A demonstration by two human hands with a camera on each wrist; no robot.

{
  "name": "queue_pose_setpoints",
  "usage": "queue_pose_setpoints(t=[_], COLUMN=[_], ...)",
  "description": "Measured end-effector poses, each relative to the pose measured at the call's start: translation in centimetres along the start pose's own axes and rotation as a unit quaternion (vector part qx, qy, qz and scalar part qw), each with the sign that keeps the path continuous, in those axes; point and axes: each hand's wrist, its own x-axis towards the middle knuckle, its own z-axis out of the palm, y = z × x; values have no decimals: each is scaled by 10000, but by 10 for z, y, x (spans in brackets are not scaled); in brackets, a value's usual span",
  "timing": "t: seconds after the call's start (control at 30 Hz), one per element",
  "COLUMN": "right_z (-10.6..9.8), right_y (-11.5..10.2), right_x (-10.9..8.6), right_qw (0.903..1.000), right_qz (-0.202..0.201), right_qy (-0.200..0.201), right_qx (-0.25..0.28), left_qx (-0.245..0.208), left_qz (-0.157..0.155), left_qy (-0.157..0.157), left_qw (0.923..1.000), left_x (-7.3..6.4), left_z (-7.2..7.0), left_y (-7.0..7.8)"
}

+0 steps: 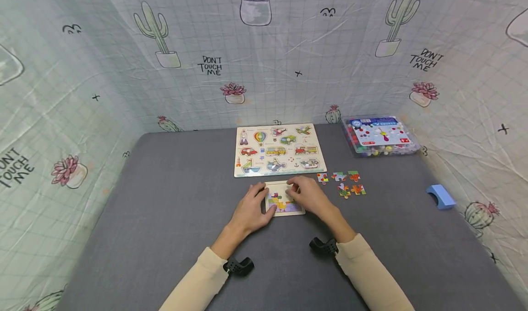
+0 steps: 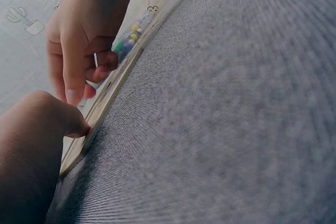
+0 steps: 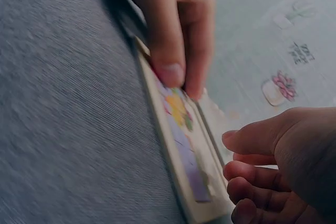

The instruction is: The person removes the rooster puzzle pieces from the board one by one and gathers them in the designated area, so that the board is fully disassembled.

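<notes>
A small wooden jigsaw tray (image 1: 284, 213) lies flat at the middle of the table, its lower part filled with purple and yellow pieces (image 1: 281, 205). My left hand (image 1: 252, 210) grips the tray's left side, thumb at the near part and fingers at the far corner. Over the tray's upper right is my right hand (image 1: 310, 195); its fingers are loosely bent. In the right wrist view, the right thumb (image 3: 247, 137) stands apart from the fingers, and no piece shows between them. Several loose jigsaw pieces (image 1: 344, 191) lie right of the tray.
Behind the tray lies a larger wooden vehicle puzzle board (image 1: 270, 164). A clear plastic box of colourful beads (image 1: 381, 136) stands at the back right. Near the right edge sits a blue arched block (image 1: 441, 196). A printed cloth (image 1: 264, 45) hangs around the grey table (image 1: 177, 187).
</notes>
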Motion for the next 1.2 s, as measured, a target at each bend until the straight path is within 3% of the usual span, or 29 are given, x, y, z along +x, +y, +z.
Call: queue_pose_setpoints(t=[0.37,0.83,1.2], right_z=[17,22,19], right_y=[-10,-14,-13], right_x=[-3,-5,-4], right_qw=[9984,9979,9996], right_qz=[-408,-184,-102], right_qy=[-24,-44,-252], right_qx=[-397,-615,-17], left_qx=[102,172,177], left_qz=[-174,-129,-191], left_qy=[-163,-180,-243], left_qw=[9997,9996,9994], left_x=[-1,0,0], left_z=[0,-1,-2], left_y=[1,0,1])
